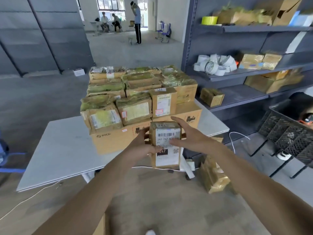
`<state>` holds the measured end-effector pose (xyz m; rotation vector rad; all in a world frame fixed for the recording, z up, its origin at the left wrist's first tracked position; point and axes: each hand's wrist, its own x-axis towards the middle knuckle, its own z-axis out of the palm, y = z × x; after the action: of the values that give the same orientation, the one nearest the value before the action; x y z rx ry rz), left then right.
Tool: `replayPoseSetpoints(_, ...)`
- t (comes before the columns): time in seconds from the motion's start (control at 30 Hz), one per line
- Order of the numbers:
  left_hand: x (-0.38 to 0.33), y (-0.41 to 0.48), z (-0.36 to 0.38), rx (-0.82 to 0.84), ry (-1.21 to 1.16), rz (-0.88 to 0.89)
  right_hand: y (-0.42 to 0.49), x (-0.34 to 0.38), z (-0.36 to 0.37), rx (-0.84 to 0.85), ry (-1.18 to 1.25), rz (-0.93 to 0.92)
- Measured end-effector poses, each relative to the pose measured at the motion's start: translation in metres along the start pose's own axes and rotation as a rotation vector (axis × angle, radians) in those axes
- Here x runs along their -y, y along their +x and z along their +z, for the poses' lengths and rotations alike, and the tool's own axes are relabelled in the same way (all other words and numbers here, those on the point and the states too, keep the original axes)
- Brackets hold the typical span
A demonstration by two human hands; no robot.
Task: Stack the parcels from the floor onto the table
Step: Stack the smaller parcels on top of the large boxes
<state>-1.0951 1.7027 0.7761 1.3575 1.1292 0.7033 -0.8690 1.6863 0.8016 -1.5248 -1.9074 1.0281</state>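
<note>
Left of the grip and beyond it is the table [59,150], and the stack [135,92] sits just behind the hands. The parcel is probably held up in front of the stack so it can be lifted to a place on top. The left hand [145,145] grasps the parcel [166,143] by its left edge, fingers curled behind and thumb on the lower label. The parcel is upright in the air, label facing the wearer, and seemingly touches nothing else. The right hand [188,138] is spread, with straight fingers along the right side and the thumb across the label, steadying rather than clenching. Below and right of the grip, a floor parcel [213,175] waits.
</note>
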Motion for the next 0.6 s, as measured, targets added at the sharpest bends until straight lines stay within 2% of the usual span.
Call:
replayPoseSetpoints(0.1, -0.009, 0.044, 0.016, 0.031, 0.011, 0.021, 0.026, -0.016, -0.032, 0.037, -0.045, 0.017)
replayPoseSetpoints(0.3, -0.035, 0.133, 0.035, 0.061, 0.061, 0.042, 0.091, -0.046, -0.098, 0.005, -0.164, 0.079)
replayPoseSetpoints(0.43, -0.058, 0.175, 0.042, 0.059, 0.187, 0.071, 0.125, -0.059, -0.133, -0.001, -0.220, 0.094)
replayPoseSetpoints(0.53, -0.074, 0.191, 0.048, 0.038, 0.347, 0.155, 0.141, -0.073, -0.154, -0.018, -0.204, 0.102)
replayPoseSetpoints(0.6, -0.084, 0.198, 0.052, -0.043, 0.424, 0.272, 0.151, -0.085, -0.169, -0.034, -0.222, 0.097)
